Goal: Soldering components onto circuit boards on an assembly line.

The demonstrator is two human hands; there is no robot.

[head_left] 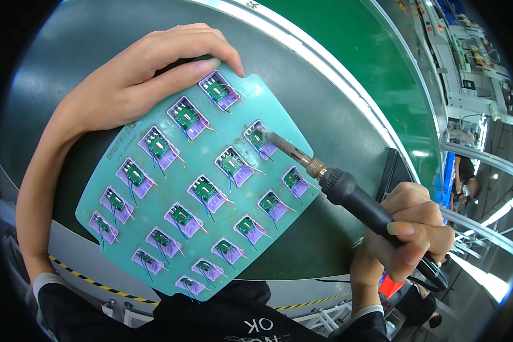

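Observation:
A light green tray lies tilted before me, with rows of small purple housings that each hold a green circuit board with red and blue wires. My left hand grips the tray's far left edge, thumb on top and fingers curled around the rim. A soldering iron with a black handle is wrapped in my right hand. Its metal tip points left and meets the circuit board in one purple housing near the tray's far right side. Whether the tip actually touches the board cannot be made out.
Under the tray is a dark workbench, bordered by a pale rail at the far side. A black box-like object stands beyond my right hand. Past the rail are a green surface, machines, and other people at the right.

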